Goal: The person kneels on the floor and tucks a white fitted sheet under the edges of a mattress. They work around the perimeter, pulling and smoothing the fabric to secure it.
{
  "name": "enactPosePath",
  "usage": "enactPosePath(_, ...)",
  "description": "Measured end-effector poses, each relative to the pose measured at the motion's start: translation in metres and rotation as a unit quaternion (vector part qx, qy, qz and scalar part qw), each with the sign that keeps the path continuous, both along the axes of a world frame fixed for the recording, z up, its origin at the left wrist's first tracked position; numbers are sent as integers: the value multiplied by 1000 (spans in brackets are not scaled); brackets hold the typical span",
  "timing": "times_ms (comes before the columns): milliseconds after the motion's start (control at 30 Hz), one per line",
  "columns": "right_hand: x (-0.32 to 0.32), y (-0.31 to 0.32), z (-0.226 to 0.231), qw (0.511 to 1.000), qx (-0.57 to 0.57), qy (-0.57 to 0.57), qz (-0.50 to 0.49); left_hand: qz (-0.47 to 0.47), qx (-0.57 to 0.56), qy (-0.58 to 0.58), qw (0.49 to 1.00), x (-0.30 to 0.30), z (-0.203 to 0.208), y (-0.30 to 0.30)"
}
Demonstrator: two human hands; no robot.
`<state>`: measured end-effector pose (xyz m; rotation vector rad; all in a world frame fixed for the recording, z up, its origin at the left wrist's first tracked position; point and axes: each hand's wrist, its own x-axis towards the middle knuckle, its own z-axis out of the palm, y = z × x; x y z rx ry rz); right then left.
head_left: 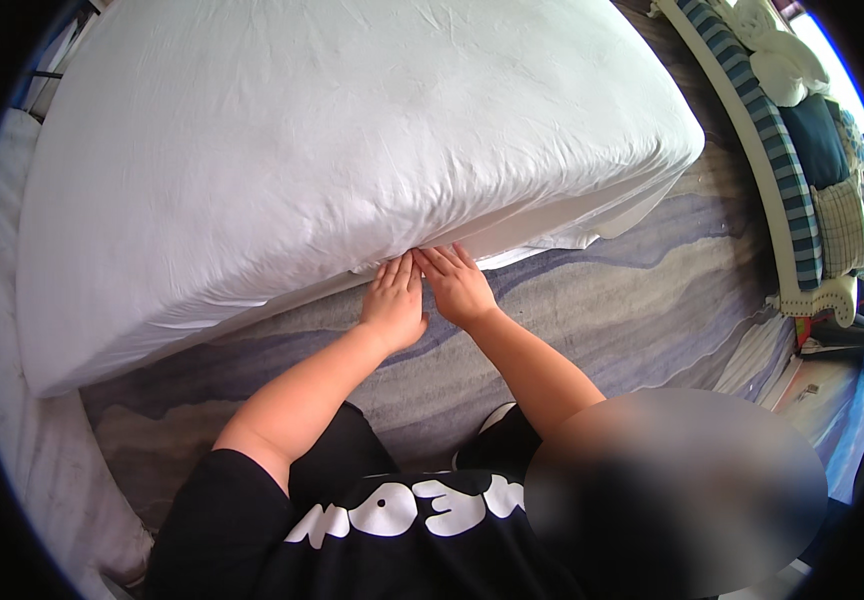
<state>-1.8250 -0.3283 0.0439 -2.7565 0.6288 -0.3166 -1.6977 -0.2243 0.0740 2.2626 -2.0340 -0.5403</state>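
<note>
A white fitted sheet (352, 130) covers a large mattress, smooth on top and gathered in small creases along the near side. Both of my hands meet at the middle of that side, close beside each other. My left hand (394, 303) has its fingers stretched out against the sheet's lower edge. Just to its right, my right hand (459, 287) is also laid out with straight fingers, its fingertips at the same edge. Where the fingertips touch the sheet, they are partly hidden. Right of my hands, the sheet's side hangs loose over a paler bed side (527, 225).
Grey and violet wavy-patterned flooring (592, 310) lies between me and the bed. At the right stands a sofa with a blue striped seat (777, 150), a plaid cushion (840, 225) and a dark blue cushion (814, 140). Pale marbled surface (27, 440) curves along the left.
</note>
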Motion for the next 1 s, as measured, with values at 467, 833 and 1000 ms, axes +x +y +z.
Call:
enactPosePath(467,42,-41,-14,997,21,63,-46,35,-20,-2,999,37,-17,-4)
enactPosePath(833,49,-41,32,973,84,217,12,139,16,-2,990,36,-35,-57)
enactPosePath(1000,25,35,20,998,5,46,-37,129,-66,-43,989,49,-90,-56)
